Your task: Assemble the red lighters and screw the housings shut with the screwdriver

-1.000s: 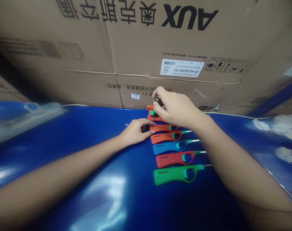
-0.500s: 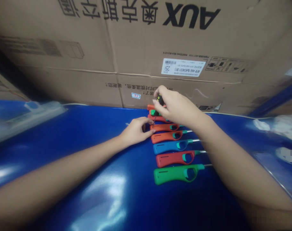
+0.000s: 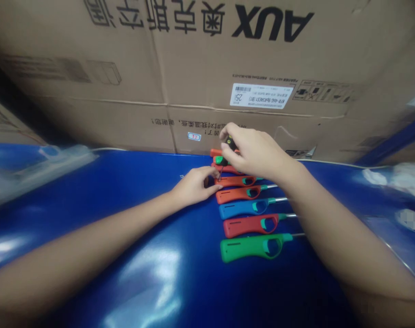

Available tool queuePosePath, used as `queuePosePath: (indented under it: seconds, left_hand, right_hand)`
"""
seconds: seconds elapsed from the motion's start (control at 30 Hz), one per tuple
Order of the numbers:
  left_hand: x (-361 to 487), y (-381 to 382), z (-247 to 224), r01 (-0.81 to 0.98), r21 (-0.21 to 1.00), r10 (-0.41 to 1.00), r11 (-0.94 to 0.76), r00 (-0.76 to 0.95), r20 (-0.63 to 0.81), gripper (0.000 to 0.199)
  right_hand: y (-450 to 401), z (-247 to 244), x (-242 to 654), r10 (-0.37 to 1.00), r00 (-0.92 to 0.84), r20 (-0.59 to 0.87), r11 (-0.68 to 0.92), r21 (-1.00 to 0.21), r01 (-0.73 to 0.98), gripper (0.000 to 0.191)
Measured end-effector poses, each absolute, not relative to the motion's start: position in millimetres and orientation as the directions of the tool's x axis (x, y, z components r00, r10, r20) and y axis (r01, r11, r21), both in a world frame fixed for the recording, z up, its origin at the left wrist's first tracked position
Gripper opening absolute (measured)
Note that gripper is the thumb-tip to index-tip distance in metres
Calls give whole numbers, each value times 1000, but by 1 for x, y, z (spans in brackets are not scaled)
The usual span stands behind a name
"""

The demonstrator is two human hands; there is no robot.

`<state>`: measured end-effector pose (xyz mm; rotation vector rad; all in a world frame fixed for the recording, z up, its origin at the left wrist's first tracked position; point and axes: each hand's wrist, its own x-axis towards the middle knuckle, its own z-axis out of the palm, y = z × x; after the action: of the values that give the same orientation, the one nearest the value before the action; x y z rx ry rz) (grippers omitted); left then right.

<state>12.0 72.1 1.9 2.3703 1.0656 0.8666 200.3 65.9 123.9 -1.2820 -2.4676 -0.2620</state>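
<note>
Several long-necked lighters lie in a column on the blue table, their metal tips toward the right. Nearest is a green lighter, then a red lighter, a blue lighter and an orange lighter. My right hand grips a dark screwdriver, its shaft pointing down to the end of another orange lighter. Around that same end, my left hand pinches with thumb and forefinger. Further back, more red and orange lighters are partly hidden by my right hand.
A large cardboard box stands along the back of the blue table. Clear plastic packaging lies at the left. White and clear plastic items sit at the right edge.
My right hand and the screwdriver handle have shifted very slightly to the right. The whole view has also moved a little; the lighters keep their arrangement.
</note>
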Motion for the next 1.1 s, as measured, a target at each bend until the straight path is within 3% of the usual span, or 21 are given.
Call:
queuePosePath:
  seconds: [0.13, 0.93, 1.1]
  left_hand:
    - [11, 72, 6, 530, 562, 763, -635, 542, 351, 14]
    - [12, 73, 5, 508, 584, 764, -633, 531, 366, 14]
    - [12, 74, 5, 505, 582, 760, -637, 537, 366, 13]
  right_hand:
    - [66, 124, 200, 760, -531, 375, 564, 27, 825, 42]
    - [65, 125, 199, 776, -516, 362, 542, 36, 840, 35]
    - [67, 123, 200, 772, -520, 366, 562, -11, 827, 34]
